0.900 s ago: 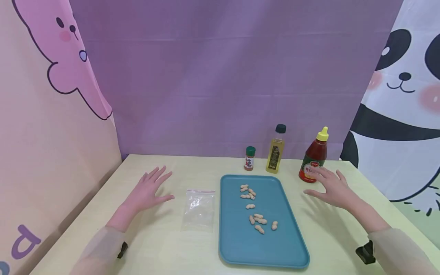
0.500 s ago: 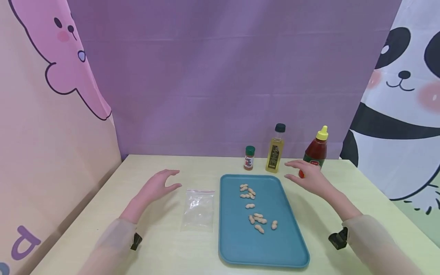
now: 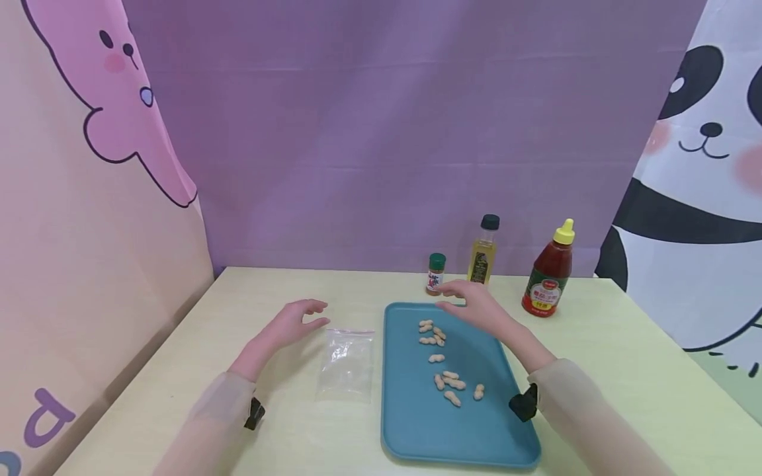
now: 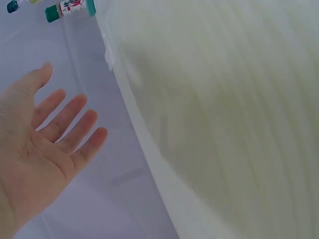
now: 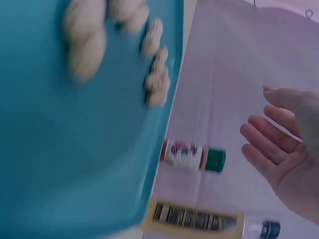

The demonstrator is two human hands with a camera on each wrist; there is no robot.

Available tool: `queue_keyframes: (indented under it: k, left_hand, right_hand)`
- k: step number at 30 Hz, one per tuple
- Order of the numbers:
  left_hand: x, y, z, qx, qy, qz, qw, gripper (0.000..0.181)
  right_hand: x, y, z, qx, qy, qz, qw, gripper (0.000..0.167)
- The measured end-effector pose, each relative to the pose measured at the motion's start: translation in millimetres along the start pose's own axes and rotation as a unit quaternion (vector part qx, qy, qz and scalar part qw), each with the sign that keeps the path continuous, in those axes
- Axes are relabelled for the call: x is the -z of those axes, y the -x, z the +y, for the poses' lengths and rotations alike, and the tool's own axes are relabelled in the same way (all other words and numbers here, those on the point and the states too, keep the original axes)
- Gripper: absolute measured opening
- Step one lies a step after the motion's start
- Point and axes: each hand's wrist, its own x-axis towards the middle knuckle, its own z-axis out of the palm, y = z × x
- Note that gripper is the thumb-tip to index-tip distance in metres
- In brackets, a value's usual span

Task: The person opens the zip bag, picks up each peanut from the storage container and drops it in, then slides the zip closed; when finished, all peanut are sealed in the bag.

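My left hand (image 3: 293,322) hovers just left of a clear zip bag (image 3: 347,370) that lies flat on the table; its fingers are relaxed and hold nothing. In the left wrist view the left hand (image 4: 50,144) shows a bare palm. Over the far right part of a blue tray (image 3: 417,436) is my right hand (image 3: 476,309), with loose fingers and nothing in them. Several peanuts (image 3: 436,358) lie scattered on the tray. The right wrist view shows the right hand (image 5: 289,149) beyond the tray's edge, palm visible.
Behind the tray stand a small green-capped spice jar (image 3: 436,272), an oil bottle (image 3: 483,254) partly hidden by the right hand, and a ketchup bottle (image 3: 548,277) with a yellow cap. A purple curtain (image 3: 333,165) hangs behind the table.
My right hand has swung left from the ketchup bottle to above the tray. The left hand has moved right, closer to the zip bag. Tray, peanuts and bottles stay put.
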Motion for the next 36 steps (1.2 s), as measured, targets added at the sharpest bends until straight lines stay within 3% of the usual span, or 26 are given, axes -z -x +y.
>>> queue_keyframes:
  k: [4,11,18,26,30,36]
  left_hand:
    - [-2.4,-2.9,2.1,0.007,-0.009,-0.02,0.9997,0.037]
    - [-7.0,-6.1,6.4,0.02,-0.022,-0.038,0.9988,0.037]
    - [-13.4,-4.1,8.5,0.069,-0.024,-0.062,0.9954,0.04]
    - [-15.0,-0.6,11.3,0.06,-0.052,-0.081,0.9936,0.056]
    - [-20.8,-4.3,8.9,0.067,-0.058,-0.086,0.9923,0.061]
    - [-28.0,-10.2,1.8,0.046,-0.057,-0.082,0.994,0.068]
  right_hand:
    - [-13.0,-13.1,-12.0,0.026,-0.024,-0.018,0.9992,0.037]
    - [-36.4,-32.9,-27.1,0.032,-0.043,-0.047,0.9975,0.037]
    - [-61.6,-45.3,-39.6,0.013,-0.089,-0.086,0.9922,0.038]
    - [-86.4,-53.6,-49.8,-0.025,-0.103,-0.12,0.9871,0.04]
    - [-96.0,-57.3,-54.8,-0.054,-0.112,-0.148,0.9812,0.043]
    - [-107.1,-62.3,-62.3,-0.082,-0.1,-0.187,0.9738,0.048]
